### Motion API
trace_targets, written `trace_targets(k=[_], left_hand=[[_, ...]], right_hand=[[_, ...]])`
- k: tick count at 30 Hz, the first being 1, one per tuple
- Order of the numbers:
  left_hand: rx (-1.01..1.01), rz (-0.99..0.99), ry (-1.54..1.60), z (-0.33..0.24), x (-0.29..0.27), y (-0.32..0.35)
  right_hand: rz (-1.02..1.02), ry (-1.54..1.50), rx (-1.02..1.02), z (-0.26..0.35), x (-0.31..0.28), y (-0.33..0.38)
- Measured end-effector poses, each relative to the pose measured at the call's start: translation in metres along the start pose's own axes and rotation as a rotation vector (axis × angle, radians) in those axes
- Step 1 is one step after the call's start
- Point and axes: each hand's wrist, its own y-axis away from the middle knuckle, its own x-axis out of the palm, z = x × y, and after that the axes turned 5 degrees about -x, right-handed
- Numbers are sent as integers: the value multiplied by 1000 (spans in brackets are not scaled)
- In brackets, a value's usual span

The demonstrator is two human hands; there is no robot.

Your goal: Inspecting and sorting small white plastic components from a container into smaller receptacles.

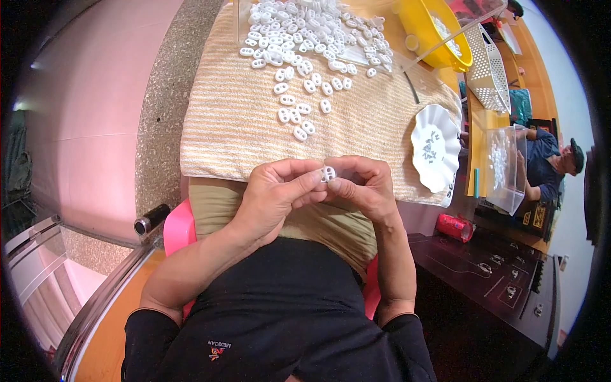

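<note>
Between the fingertips of my left hand (280, 190) and my right hand (363, 188) is a small white two-hole plastic piece (328, 173). Both hands are closed in a pinch on it, just off the near edge of the towel-covered table. Many more oval white two-hole pieces (299, 28) lie heaped at the far side of the towel (235, 121). Several loose ones (300, 134) trail from the heap toward my hands. To the right rests a white scalloped dish (428, 175) with small dark bits (433, 149) in it.
A yellow basket (461, 60) holding white pieces stands at the far right, behind a clear plastic edge. A thin dark strip (412, 88) lies near the dish. Farther right, a person (544, 162) sits by a clear bin (509, 197) of white pieces. A red can (455, 227) lies at right.
</note>
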Motion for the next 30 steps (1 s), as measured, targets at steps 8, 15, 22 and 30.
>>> trace_targets(k=[8, 15, 22, 30], left_hand=[[-28, 49, 34, -1, -2, 1], [-42, 86, 14, -1, -1, 3], [-33, 139, 59, 0, 0, 0], [-53, 192, 76, 0, -1, -1]], right_hand=[[-35, -33, 19, -1, 0, 2], [16, -49, -78, -6, -2, 6], [-12, -85, -59, -2, -1, 7], [20, -38, -215, -3, 1, 4]])
